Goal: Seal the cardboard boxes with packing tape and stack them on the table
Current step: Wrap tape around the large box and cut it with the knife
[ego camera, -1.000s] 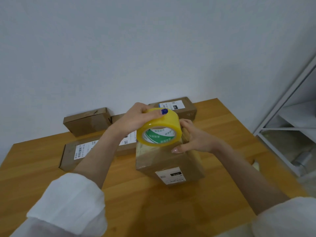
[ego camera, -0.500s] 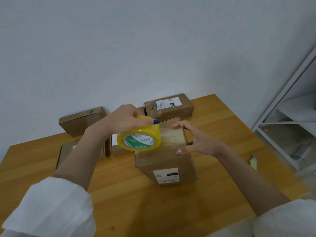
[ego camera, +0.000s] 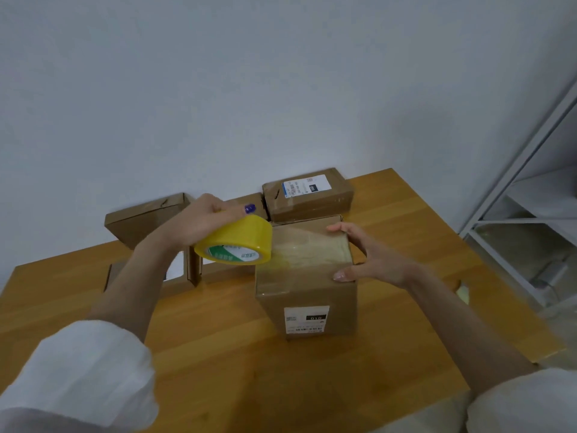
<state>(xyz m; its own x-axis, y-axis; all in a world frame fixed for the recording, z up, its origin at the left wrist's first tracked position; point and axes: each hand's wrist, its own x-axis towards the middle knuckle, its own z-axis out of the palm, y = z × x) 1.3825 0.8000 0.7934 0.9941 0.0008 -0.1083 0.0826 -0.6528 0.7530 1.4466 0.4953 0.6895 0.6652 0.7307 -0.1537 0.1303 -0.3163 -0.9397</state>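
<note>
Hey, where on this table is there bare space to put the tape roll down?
Bare wood: the near edge of the table in front of the upright box, and the far right corner beside the labelled box. Crowded: the back left, where flat boxes lie close together beyond the left hand gripping the tape roll.

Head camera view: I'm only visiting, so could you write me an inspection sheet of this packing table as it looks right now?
Surface: wooden table, with boxes standing on it.
Job's things: upright cardboard box with clear tape across its top; yellow tape roll at its upper left edge; labelled box and other boxes behind.
Clutter: small pale object at the table's right edge, too blurred to name.
Hands: left hand grips the tape roll; right hand steadies the upright box's right side, fingers spread.
Cables: nothing seen.
Surroundings: plain wall; white shelving on the right.
</note>
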